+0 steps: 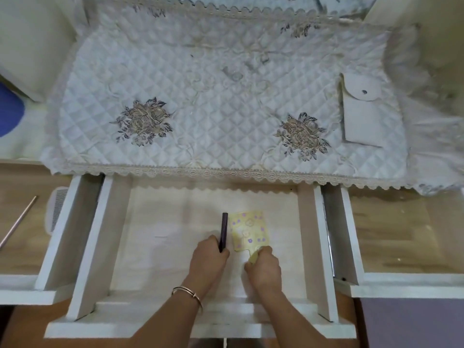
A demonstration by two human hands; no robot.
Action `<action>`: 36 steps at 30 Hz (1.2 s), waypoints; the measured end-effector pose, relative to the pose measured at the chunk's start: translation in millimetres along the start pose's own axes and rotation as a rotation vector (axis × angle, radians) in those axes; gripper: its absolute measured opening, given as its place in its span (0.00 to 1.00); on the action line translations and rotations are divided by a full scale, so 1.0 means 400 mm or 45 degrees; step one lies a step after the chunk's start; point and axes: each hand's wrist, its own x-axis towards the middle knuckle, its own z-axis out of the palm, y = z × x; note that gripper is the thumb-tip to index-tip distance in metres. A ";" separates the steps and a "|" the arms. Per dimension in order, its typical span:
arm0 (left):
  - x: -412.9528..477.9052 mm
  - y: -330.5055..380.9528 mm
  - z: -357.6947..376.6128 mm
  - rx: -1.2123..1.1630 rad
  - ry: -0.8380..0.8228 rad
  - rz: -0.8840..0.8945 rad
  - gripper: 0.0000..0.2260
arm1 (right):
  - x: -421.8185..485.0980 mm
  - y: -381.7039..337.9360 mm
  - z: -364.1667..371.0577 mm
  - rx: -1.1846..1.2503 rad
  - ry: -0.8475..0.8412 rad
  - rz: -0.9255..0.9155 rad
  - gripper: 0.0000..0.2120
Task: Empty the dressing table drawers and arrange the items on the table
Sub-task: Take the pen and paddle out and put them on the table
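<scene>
Your left grip (208, 258) curls round a dark tube (223, 231), perhaps a pen. Your right grip (263, 268) clasps the yellow flowered paddle (249, 229) by its handle. Both are inside the open drawer (155, 234).

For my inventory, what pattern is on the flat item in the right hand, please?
The flat item is pale yellow with purple flowers; head view.

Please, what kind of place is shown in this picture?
Probably a bedroom dressing corner in a home. A quilted, lace-edged cloth lies above a pulled-open white drawer. The left hand holds a slim dark tube, and the right hand grips a flowered yellow paddle-shaped item.
</scene>
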 end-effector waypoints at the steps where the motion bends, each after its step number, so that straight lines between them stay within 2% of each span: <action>1: -0.005 -0.006 -0.007 0.011 -0.009 -0.004 0.09 | 0.000 0.000 0.001 -0.020 0.005 0.000 0.18; 4: -0.021 -0.036 -0.021 0.029 -0.028 -0.019 0.05 | 0.002 -0.002 0.007 -0.081 0.035 -0.026 0.20; 8: -0.039 -0.079 -0.027 0.008 -0.011 -0.043 0.06 | -0.002 0.002 0.011 -0.079 0.067 0.004 0.19; 10: -0.048 -0.091 -0.033 -0.008 0.003 -0.040 0.06 | -0.007 0.004 0.011 -0.004 0.044 -0.024 0.18; 13: -0.068 -0.093 -0.044 -0.048 0.007 -0.021 0.05 | -0.024 0.001 -0.012 0.073 -0.051 -0.096 0.07; 15: -0.089 -0.085 -0.061 -0.122 0.019 0.008 0.03 | -0.044 -0.001 -0.037 0.173 -0.098 -0.117 0.13; 17: -0.116 -0.073 -0.087 -0.192 0.064 0.075 0.05 | -0.074 0.003 -0.066 0.316 -0.142 -0.137 0.09; 21: -0.160 -0.016 -0.177 -0.307 0.201 0.227 0.05 | -0.134 0.010 -0.151 0.477 -0.162 -0.335 0.15; 24: -0.159 0.059 -0.252 -0.432 0.304 0.339 0.02 | -0.149 -0.023 -0.247 0.575 -0.179 -0.510 0.14; 26: -0.140 0.127 -0.299 -0.461 0.356 0.416 0.02 | -0.127 -0.066 -0.319 0.630 -0.103 -0.586 0.13; 29: -0.076 0.245 -0.351 -0.396 0.409 0.513 0.03 | -0.059 -0.149 -0.426 0.685 0.110 -0.648 0.02; 30: -0.047 0.283 -0.361 -0.368 0.423 0.518 0.02 | -0.028 -0.176 -0.458 0.674 0.177 -0.648 0.04; 33: 0.052 0.379 -0.378 -0.318 0.437 0.445 0.03 | 0.079 -0.244 -0.536 0.578 0.328 -0.586 0.11; 36: 0.145 0.445 -0.378 -0.293 0.430 0.392 0.04 | 0.168 -0.293 -0.574 0.603 0.368 -0.519 0.03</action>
